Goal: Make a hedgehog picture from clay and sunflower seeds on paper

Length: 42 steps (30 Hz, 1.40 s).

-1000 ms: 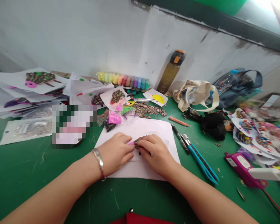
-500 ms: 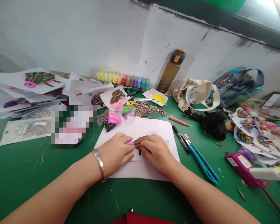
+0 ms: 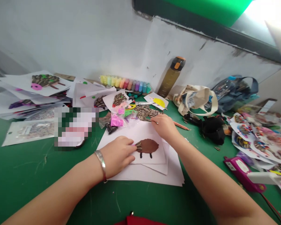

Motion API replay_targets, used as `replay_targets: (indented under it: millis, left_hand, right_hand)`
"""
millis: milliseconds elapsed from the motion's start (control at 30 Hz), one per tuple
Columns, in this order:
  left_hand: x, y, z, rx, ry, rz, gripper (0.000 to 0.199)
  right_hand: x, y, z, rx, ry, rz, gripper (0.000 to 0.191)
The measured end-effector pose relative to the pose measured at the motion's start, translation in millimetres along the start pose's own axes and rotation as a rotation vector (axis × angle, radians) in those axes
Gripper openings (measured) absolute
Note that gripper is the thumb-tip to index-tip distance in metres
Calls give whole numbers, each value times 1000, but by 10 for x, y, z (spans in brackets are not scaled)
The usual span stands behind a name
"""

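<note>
A sheet of white paper [image 3: 121, 157] bears a brown oval shape [image 3: 148, 146] with two short black legs and several striped seeds [image 3: 138, 146] at its left end. My left hand [image 3: 118, 156] lies on the left of this sheet, fingers stretched out and touching the paper beside the seeds, partly covering the drawing's left end. At the front edge of a pile of striped seeds [image 3: 145, 112], my right hand [image 3: 163, 125] is closed in a pinch, with a seed showing at its fingertips.
Stacked paper pictures [image 3: 49, 89] stand at left. Colored clay packs [image 3: 125, 83] and a bottle [image 3: 170, 76] line the wall. Pink clay [image 3: 117, 120] lies behind the paper. Right of it are an orange pencil [image 3: 181, 126], a cloth bag [image 3: 196, 100] and a magenta device [image 3: 243, 173].
My right hand has moved from the drawing back to the seed pile, uncovering the brown oval. My left hand has stayed on the paper. The camera view has shifted slightly.
</note>
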State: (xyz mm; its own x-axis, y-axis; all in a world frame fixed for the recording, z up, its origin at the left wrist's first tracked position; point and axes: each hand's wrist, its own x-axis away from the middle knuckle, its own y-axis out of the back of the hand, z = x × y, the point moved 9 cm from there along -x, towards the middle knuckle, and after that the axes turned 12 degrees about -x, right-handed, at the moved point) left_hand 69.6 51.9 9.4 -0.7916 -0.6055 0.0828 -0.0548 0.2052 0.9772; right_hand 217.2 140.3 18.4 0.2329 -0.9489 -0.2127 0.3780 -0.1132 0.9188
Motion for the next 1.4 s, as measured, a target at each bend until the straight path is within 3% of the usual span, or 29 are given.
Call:
replay_targets:
  millis: [133,333,433,567,633,700,767,900,1100,1400]
  left_hand:
    - [2,-13,17,4,21,25,20]
    - [4,-33,30,11,21,19,20]
    - [0,-18,26,8,22,15,20]
    - [-12,-6,30,11,20,26,20]
    - [-15,-9,35,19,20,35,20]
    - [-16,-7,37,24,19,36,21]
    - [-18,-3,36,25,18,36,22]
    - [-24,-3,34,19,20,39,22]
    - [-37,0,43,31,32,5,22]
    - [-59,0,43,42,43,14,22]
  right_hand:
    - [-142,-174,-74,31,-6,27,24]
    - [-147,-327,-110,59,-6,21,21]
    - [-148,-274,-92,68,-22,-16,21]
    - [-67,15,-86,45,-86,-114,23]
    - [54,151,-99,-43,-138,-150,23]
    - [220,171,-115,-356,-198,-144,20]
    - [390,76,-39,-580,-206,-69,15]
    - [628,-118,164,-744,-195,36,14]
    - [618,-164,402,-594,-42,102,18]
    - [612,-149,487,-459,83,32,19]
